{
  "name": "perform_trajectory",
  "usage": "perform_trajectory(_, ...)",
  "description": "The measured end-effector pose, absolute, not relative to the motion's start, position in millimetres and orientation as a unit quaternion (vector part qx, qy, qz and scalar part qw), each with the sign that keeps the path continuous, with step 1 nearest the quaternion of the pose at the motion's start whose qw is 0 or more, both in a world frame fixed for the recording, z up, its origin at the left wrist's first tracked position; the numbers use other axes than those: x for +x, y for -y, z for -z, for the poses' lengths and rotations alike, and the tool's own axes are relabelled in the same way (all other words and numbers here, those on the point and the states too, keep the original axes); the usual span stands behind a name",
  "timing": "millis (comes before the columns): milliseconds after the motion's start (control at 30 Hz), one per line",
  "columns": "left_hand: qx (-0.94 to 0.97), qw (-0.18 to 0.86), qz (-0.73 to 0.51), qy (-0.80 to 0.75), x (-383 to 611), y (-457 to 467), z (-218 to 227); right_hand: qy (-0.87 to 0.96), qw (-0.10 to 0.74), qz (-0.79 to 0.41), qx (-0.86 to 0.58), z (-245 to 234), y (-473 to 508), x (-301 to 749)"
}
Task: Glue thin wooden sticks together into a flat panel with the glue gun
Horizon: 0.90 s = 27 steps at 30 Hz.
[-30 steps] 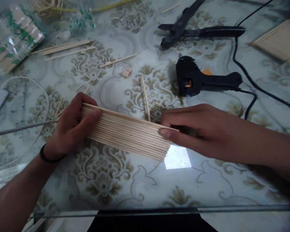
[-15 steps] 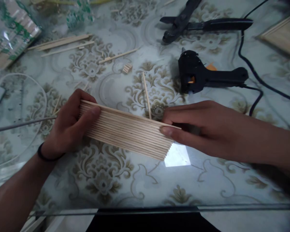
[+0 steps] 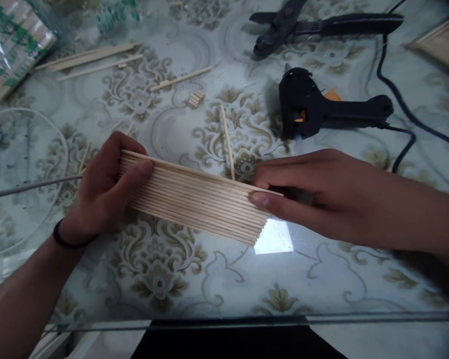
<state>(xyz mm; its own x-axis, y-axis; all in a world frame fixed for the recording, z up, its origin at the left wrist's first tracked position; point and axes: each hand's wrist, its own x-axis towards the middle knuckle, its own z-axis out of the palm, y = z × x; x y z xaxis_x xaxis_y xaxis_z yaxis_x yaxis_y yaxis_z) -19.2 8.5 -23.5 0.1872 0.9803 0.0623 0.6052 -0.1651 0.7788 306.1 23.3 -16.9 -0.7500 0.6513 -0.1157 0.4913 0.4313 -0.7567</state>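
A panel of thin wooden sticks (image 3: 198, 199), laid side by side, is held tilted above the table between both my hands. My left hand (image 3: 112, 184) grips its left end, thumb across the face and fingers behind. At the upper right corner my right hand (image 3: 307, 194) pinches the edge, the thumb in front and the other fingers mostly hidden behind. The topmost stick juts a little past the others at the right end. Just beyond the panel lies a single loose stick (image 3: 227, 142).
A black glue gun (image 3: 303, 104) with its cord rests at the right, and black-handled cutters (image 3: 280, 30) lie behind it. Loose sticks (image 3: 93, 57), short cut pieces (image 3: 196, 98) and a plastic pack of sticks (image 3: 15, 45) are at the left and back. A wooden piece (image 3: 441, 45) sits far right.
The view has shifted slightly. Both hands keep their hold on the stick panel, which is nearly in the same place, its upper edge showing a little more.
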Motion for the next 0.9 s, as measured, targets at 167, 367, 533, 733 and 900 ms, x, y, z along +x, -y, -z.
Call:
perform_trajectory(167, 0.702, 0.312, -0.296, -0.568, -20.7, -8.9, 25.1, 0.841, 0.101, -0.414, -0.334, 17.6, -22.6, 307.3)
perform_trajectory(367, 0.707, 0.313, -0.293, -0.563, -20.3, -9.1, 24.8, 0.835, 0.099, -0.422, -0.338, 15.9, -22.9, 305.1)
perform_trajectory(533, 0.704, 0.312, -0.291, -0.567, -19.6, -8.3, 23.0, 0.835, 0.089, -0.419, -0.345, 16.6, -23.2, 305.2)
perform_trajectory(733, 0.708, 0.308, -0.289, -0.566, -18.7, -8.5, 21.2, 0.835, 0.093, -0.421, -0.341, 16.5, -23.3, 304.7)
perform_trajectory(900, 0.702, 0.318, -0.295, -0.565, -20.8, -8.3, 23.4, 0.839, 0.101, -0.414, -0.339, 17.7, -23.3, 305.4)
